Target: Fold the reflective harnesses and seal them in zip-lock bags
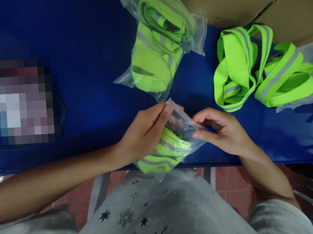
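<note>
Between my two hands is a clear zip bag (185, 127) with a folded neon-green reflective strap (165, 155) inside it. My left hand (152, 128) pinches the bag's upper left corner, thumb on top. At the upper right corner, by the red zip line, my right hand (218, 127) grips the bag between thumb and fingers. The bag hangs tilted at the table's front edge, above my lap. Whether its zip is closed along the full length I cannot tell.
Bagged green straps (153, 71) lie farther back on the blue table (90, 82). Loose green reflective straps (235, 69) are at the right, some over a clear bag (290, 103). Cardboard (223, 3) stands behind. A pixelated patch covers something at the left, with a dark cable (63, 108) beside it.
</note>
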`<state>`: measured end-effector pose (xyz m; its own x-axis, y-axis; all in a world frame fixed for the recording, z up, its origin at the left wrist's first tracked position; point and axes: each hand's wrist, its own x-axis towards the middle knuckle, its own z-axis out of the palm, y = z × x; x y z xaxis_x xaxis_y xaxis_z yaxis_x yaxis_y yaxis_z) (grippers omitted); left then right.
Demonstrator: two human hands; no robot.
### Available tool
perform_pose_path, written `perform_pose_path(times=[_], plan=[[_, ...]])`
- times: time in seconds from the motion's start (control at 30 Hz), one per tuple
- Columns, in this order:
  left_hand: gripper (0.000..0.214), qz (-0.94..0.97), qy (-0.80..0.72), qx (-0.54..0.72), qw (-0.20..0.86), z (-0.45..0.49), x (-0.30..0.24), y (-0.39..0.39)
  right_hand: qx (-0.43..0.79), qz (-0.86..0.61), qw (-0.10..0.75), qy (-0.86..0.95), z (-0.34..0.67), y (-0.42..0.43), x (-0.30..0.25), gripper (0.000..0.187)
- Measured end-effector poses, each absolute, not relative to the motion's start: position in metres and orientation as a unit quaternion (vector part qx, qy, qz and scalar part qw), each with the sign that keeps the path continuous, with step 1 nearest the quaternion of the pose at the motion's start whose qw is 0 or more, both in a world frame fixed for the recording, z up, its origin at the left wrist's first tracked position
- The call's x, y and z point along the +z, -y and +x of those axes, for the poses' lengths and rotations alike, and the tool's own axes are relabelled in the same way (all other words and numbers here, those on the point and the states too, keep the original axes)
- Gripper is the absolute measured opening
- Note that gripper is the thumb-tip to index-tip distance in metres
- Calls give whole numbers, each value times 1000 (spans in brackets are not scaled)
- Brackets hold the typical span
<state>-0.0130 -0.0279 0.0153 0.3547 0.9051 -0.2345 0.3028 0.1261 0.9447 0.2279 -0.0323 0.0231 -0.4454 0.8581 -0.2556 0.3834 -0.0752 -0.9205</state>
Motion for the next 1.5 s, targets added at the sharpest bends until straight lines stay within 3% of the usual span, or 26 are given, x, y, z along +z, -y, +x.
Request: perform_pose_path(times=[0.37,0.63,0.87,1.2,1.5], plan=[[42,612,-502,256,555,-11,15,30,548,-499,200,641,225,31,25,13],[38,630,-458,254,573,-11,13,33,501,-459,235,695,222,35,23,9],[19,592,-454,295,598,-9,9,36,493,-474,245,687,218,36,21,6],[14,586,-447,338,585,-11,11,31,443,-458,254,728,217,37,26,4],[12,633,-424,332,556,-8,10,31,496,-465,255,687,214,38,22,5]])
